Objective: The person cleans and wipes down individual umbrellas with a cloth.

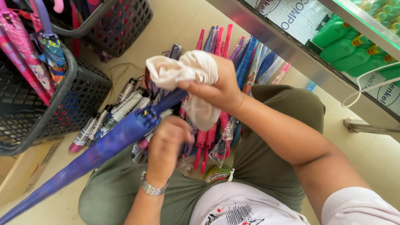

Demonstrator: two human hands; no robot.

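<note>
Two black mesh baskets (89, 89) at your left, both cut off by frame; contents only partly visible. One long blue folded umbrella (100, 152) crosses your lap, tip out of frame at lower left. Pile of wrapped umbrellas (125, 102) on floor ahead; count not possible, many hidden behind your arms. One cream cloth (183, 68). Your right hand (216, 85) grips cloth, pressed around blue umbrella's handle end. Your left hand (166, 141) closed around umbrella shaft; fingers hidden. One wristwatch (152, 188).
</note>
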